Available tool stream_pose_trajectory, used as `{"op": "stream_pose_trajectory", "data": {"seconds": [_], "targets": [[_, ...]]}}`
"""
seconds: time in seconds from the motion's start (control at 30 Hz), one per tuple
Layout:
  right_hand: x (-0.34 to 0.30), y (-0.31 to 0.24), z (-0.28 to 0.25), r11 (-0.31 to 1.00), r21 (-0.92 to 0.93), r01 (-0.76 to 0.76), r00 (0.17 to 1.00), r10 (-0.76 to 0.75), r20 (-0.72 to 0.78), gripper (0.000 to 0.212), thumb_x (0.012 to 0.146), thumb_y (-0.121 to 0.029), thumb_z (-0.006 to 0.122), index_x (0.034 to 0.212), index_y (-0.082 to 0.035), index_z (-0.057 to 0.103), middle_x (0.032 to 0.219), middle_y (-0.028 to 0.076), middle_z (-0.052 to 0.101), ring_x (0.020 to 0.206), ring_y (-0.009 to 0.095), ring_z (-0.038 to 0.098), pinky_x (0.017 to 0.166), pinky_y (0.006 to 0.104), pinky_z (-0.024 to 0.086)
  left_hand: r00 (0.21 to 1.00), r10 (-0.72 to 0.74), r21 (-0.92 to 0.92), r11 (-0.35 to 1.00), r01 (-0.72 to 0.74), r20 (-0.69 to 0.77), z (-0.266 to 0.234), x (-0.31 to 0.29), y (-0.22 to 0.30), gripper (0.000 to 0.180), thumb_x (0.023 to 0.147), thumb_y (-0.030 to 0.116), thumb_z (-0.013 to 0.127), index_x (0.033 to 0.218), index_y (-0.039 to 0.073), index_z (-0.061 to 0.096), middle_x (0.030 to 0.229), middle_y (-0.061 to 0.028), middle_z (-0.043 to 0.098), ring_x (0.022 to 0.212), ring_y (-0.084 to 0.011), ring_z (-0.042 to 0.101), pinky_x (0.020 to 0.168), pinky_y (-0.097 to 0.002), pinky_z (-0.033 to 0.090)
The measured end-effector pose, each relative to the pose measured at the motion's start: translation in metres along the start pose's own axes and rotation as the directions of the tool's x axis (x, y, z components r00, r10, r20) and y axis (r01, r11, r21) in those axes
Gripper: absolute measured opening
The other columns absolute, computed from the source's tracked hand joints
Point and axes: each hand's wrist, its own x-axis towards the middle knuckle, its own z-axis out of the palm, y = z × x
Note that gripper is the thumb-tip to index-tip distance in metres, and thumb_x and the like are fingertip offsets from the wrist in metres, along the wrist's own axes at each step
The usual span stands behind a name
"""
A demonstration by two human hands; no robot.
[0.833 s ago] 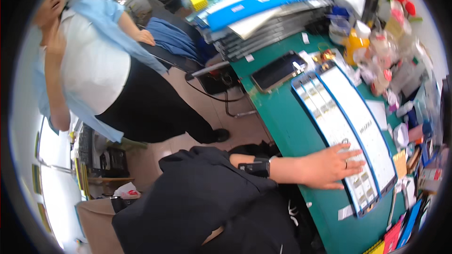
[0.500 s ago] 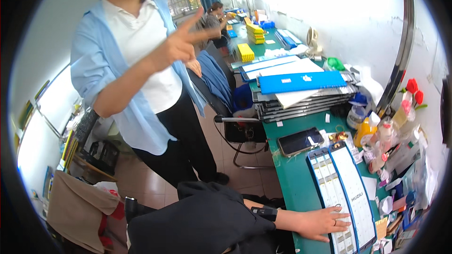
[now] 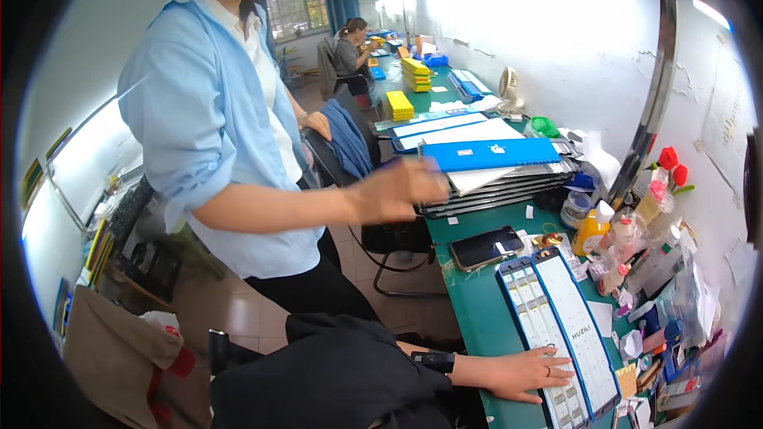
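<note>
My left hand (image 3: 524,373) lies palm down with fingers spread on a long blue-edged case (image 3: 568,318) on the green table. A black band (image 3: 434,361) circles that wrist, and a ring shows on one finger. One half of the case has rows of small pale compartments or pieces; the other is a plain white panel with dark print. The hand rests over the near end of the compartment half, hiding part of it. My right hand is out of view. A black-clothed arm (image 3: 318,373) fills the lower middle.
A person in a light blue shirt (image 3: 183,95) stands at left, one blurred hand (image 3: 401,191) over the table edge. A phone (image 3: 486,247), stacked flat cases (image 3: 509,191) and a blue panel (image 3: 493,155) lie beyond. Bottles (image 3: 592,229) and clutter line the right side.
The standing person's raised hand has dropped and swung right, toward the stack. The view has shifted slightly. My left hand stays on the case.
</note>
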Motion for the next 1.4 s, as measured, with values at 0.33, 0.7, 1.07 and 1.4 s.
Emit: {"op": "stream_pose_trajectory", "data": {"seconds": [0.33, 0.7, 1.07, 1.4], "targets": [[-0.006, -0.032, 0.081, 0.987, 0.135, -0.087, 0.993, 0.074, 0.097, 0.059, 0.066, -0.011, 0.085, 0.114, -0.001, 0.054, 0.114, 0.023, 0.055, 0.106, 0.043, 0.053, 0.092, 0.0472, 0.046, 0.991, -0.121, 0.050, 0.991, 0.124, -0.054, -0.026, 0.004, 0.003, 0.064, 0.088, 0.032, 0.068, 0.141, 0.003, 0.049, 0.142, -0.0173, 0.054, 0.136, -0.0364, 0.046, 0.113, -0.0518, 0.034], [0.003, 0.010, -0.004, 0.998, -0.046, 0.051, 0.960, -0.062, -0.274, 0.024, 0.063, 0.000, 0.082, 0.072, -0.005, 0.060, 0.085, 0.007, 0.070, 0.085, 0.027, 0.066, 0.071, 0.0374, 0.052, 0.994, -0.094, 0.194, 0.978, 0.080, 0.063, -0.019, 0.023, 0.013, 0.060, 0.094, 0.034, 0.062, 0.148, 0.013, 0.045, 0.157, -0.0061, 0.041, 0.148, -0.0299, 0.029, 0.120, -0.0486, 0.020], [0.115, 0.138, 0.056, 0.938, 0.115, -0.328, 0.944, 0.330, 0.002, 0.021, 0.084, -0.011, 0.073, 0.098, 0.004, 0.071, 0.092, 0.015, 0.073, 0.085, 0.024, 0.068, 0.081, 0.0333, 0.052, 0.998, -0.062, 0.183, 0.981, 0.056, 0.026, -0.021, 0.012, 0.008, 0.061, 0.095, 0.037, 0.060, 0.149, 0.013, 0.044, 0.157, -0.0055, 0.041, 0.148, -0.0302, 0.031, 0.119, -0.0501, 0.022], [0.118, 0.142, 0.102, 0.944, -0.099, -0.316, 0.940, 0.297, -0.165, 0.061, 0.087, -0.005, 0.068, 0.142, -0.004, 0.042, 0.112, 0.020, 0.059, 0.106, 0.036, 0.053, 0.095, 0.0424, 0.043, 0.999, -0.043, 0.203, 0.978, 0.040, 0.011, -0.012, 0.009, -0.001, 0.061, 0.098, 0.041, 0.055, 0.151, 0.014, 0.041, 0.159, -0.0050, 0.037, 0.149, -0.0278, 0.028, 0.119, -0.0503, 0.022]]}}
